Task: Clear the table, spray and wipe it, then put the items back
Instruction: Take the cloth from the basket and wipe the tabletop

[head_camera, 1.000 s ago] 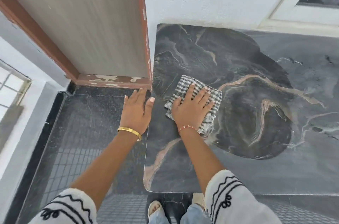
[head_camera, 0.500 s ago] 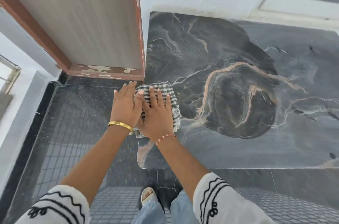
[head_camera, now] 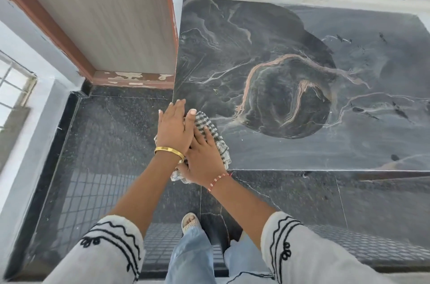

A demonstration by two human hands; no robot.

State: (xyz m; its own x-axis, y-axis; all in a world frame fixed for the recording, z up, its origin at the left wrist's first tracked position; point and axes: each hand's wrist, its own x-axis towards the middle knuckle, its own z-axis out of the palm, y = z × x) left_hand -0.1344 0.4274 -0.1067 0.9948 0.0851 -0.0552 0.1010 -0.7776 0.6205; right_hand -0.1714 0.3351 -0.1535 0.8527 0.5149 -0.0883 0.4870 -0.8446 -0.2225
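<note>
Fingers of the right hand [head_camera: 204, 159] lie flat and straight on the checked cloth [head_camera: 213, 135], pressing it down rather than curling round it, at the near left corner of the marble table [head_camera: 349, 148]. The left hand [head_camera: 173, 129] is open too, fingers straight, held at the table's left edge and overlapping the right hand; whether it cups under the cloth or only rests against the edge is hard to tell from this angle. Part of the cloth already hangs past the corner, below the right wrist, over the dark floor [head_camera: 104, 144]. That is the likely trouble: with only flat pressure and no real hold, one more sweep outward could slide the cloth off the corner and drop it. Any dust being pushed along could also miss the left palm and scatter on the floor. No items are on the visible tabletop, so putting things back still seems to lie ahead.
</note>
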